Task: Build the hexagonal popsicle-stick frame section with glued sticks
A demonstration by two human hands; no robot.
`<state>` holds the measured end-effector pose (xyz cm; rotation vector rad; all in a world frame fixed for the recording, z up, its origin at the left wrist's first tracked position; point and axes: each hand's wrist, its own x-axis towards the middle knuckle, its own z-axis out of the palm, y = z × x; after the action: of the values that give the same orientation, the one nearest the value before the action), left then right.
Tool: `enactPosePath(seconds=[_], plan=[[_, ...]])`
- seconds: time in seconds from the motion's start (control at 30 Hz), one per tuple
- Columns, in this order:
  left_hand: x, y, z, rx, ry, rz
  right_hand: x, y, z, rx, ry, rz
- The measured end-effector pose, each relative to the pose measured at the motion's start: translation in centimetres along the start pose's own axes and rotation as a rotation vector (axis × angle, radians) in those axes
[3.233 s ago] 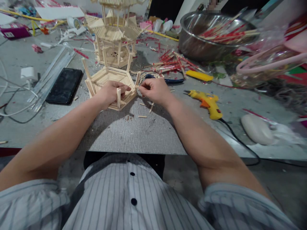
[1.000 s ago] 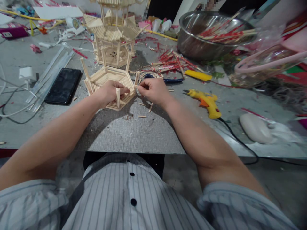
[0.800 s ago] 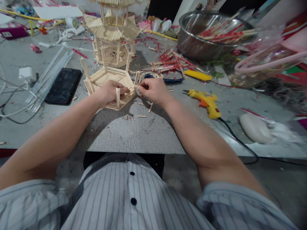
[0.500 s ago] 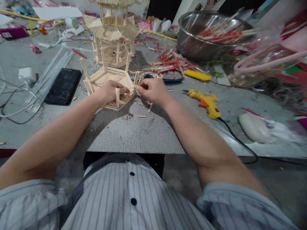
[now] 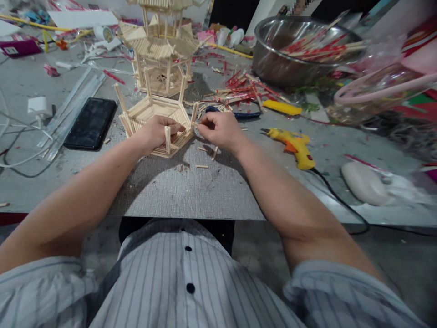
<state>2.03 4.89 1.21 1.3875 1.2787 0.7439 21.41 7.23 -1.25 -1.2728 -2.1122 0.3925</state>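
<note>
A six-sided frame (image 5: 164,107) of pale wooden sticks, with upright posts at its corners, rests on the table. My left hand (image 5: 159,133) reaches over its near side, its fingers closed at the front right wall; the fingertips are partly hidden. At the right corner post (image 5: 195,111), my right hand (image 5: 218,129) pinches a short wooden stick (image 5: 194,124), whose end touches or nearly touches the frame. Several loose short sticks (image 5: 202,166) lie below that hand. Behind the frame rises a tiered stick pagoda (image 5: 164,48).
A yellow glue gun (image 5: 295,146) with a black cord lies to the right. Beyond are blue-handled pliers (image 5: 247,115), a yellow-handled tool (image 5: 282,108), red-tipped sticks (image 5: 239,89) and a steel bowl (image 5: 283,68). On the left are a phone (image 5: 90,124) and white charger (image 5: 39,107).
Both hands hold almost the same place at the frame. The whole view has shifted very slightly; nothing has been let go.
</note>
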Motion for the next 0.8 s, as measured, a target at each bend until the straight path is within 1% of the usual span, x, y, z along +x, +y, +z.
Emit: enactPosePath(seconds=[0.13, 0.27, 0.43, 0.63, 0.8], plan=[[0.06, -0.15, -0.07, -0.002, -0.003, -0.006, -0.06, 0.26, 0.07, 0.001, 0.001, -0.013], [0.16, -0.31, -0.07, -0.032, -0.007, 0.013, -0.07, 0.0, 0.01, -0.007, -0.002, -0.022], [0.22, -0.32, -0.04, 0.005, 0.004, 0.007, -0.12, -0.2, -0.1, -0.012, -0.01, -0.01], [0.13, -0.12, 0.05, 0.03, 0.003, 0.006, -0.17, 0.14, 0.27, -0.024, 0.024, -0.024], [0.01, 0.1, 0.1, 0.009, 0.0, -0.014, -0.28, -0.06, 0.51, -0.017, 0.033, -0.036]])
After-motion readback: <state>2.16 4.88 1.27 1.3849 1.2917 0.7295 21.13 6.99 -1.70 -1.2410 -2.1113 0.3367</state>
